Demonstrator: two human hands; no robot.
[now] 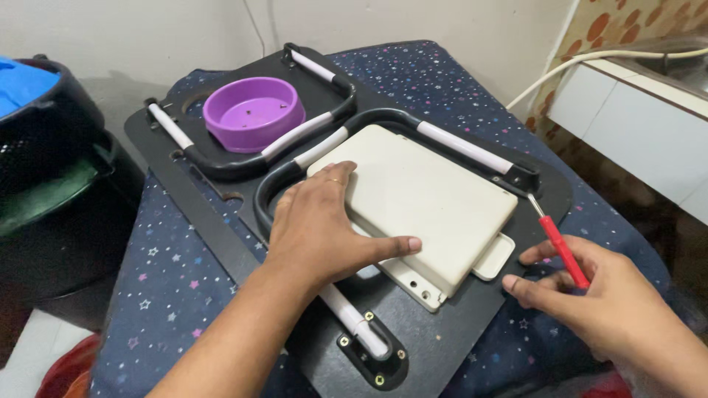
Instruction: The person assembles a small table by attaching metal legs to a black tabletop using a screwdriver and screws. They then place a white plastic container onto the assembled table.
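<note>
- Left hand (pixel 324 228): the forearm comes up from the bottom edge, palm down, fingers (pixel 335 180) spread flat and open on the near-left corner of a cream plastic box (pixel 424 203); the thumb lies along the box's near edge, pointing right. It presses rather than grips.
- The box lies flat on a black board (pixel 221 236), just under the fingers, inside a black bent tube handle (pixel 383 118) with white sleeves; a cream tab sticks out at its right near corner.
- Beyond the fingers, further left, a purple bowl (pixel 253 112) sits in a hole of the board, ringed by a second black and white handle (pixel 243 158).
- Near the wrist, a white rod ends in a black bracket (pixel 372 354) with brass screws.
- The board rests on a dark blue cloth with stars (pixel 166 287).
- Right hand (pixel 597 295): it comes in from the lower right, fingers curled closed around the red handle of a screwdriver (pixel 562 247); its metal tip points up and left toward the handle's right end bracket.
- Far left, a black basket (pixel 51 125); far right, a white cabinet (pixel 641 125).
</note>
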